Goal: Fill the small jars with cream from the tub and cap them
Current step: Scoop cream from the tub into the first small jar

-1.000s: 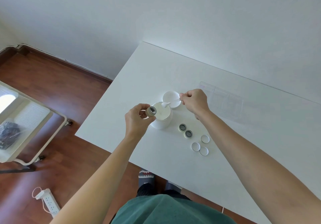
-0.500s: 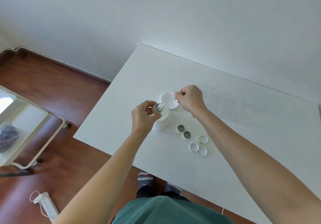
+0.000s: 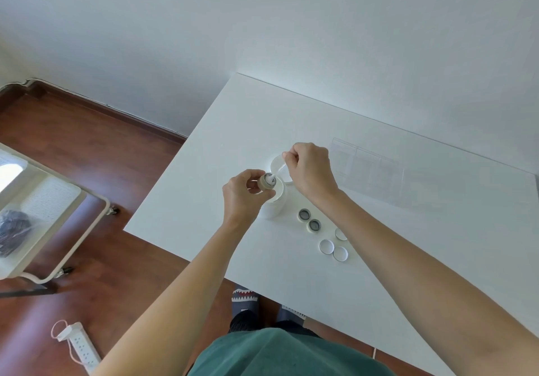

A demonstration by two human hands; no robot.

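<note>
My left hand [image 3: 243, 196] grips a small jar [image 3: 267, 181], tilted with its mouth toward my right hand, just over the white cream tub [image 3: 274, 200]. My right hand [image 3: 310, 171] pinches a thin white spatula [image 3: 278, 171] whose tip, loaded with cream, is at the jar's mouth. The tub's lid [image 3: 277, 162] lies behind the tub, partly hidden by my right hand. Two more small open jars [image 3: 304, 214] [image 3: 315, 225] stand on the white table [image 3: 408, 244] to the right of the tub. Three white caps [image 3: 326, 246] [image 3: 340, 253] [image 3: 339, 234] lie nearer me, one partly under my right forearm.
A clear plastic organiser [image 3: 370, 168] lies flat on the table behind my right hand. The table's left edge drops to a wooden floor, where a white cart [image 3: 43, 209] and a power strip [image 3: 78, 346] sit.
My right hand brought the cream-loaded spatula from above the tub lid leftward to the jar's mouth. My left hand tilted the jar toward it and drew closer over the tub.
</note>
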